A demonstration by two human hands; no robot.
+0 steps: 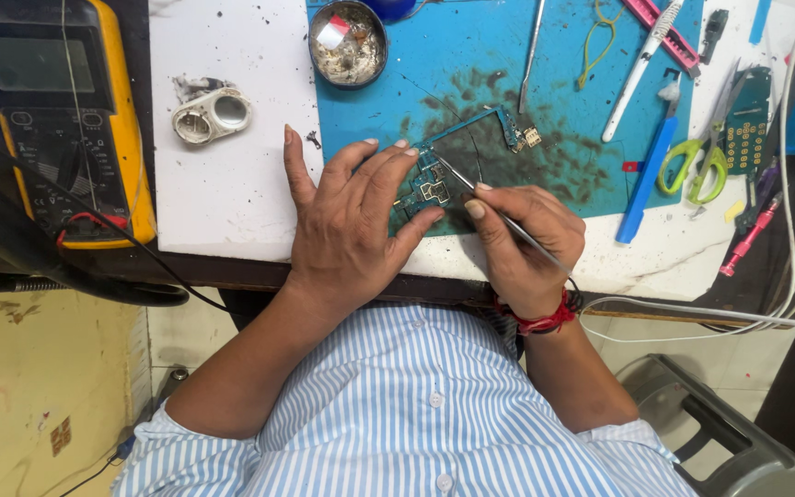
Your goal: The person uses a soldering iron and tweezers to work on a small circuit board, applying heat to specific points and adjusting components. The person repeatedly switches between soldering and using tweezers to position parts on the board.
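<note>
A small blue-green circuit board (434, 189) lies on a blue work mat (471, 83) at the front of the bench. My left hand (351, 221) rests flat over the board's left end, fingers pressing it down. My right hand (526, 244) pinches thin metal tweezers (471, 191), whose tips touch the board near its middle. A thin dark wire (478, 158) curves up from the board. The board's lower part is hidden under my fingers.
A yellow multimeter (57, 110) sits at far left with red and black leads. A round metal tin (349, 41), a white plastic part (212, 115), green-handled scissors (697, 166), a blue tool (648, 179), another circuit board (749, 120), and white cables (789, 184) lie around.
</note>
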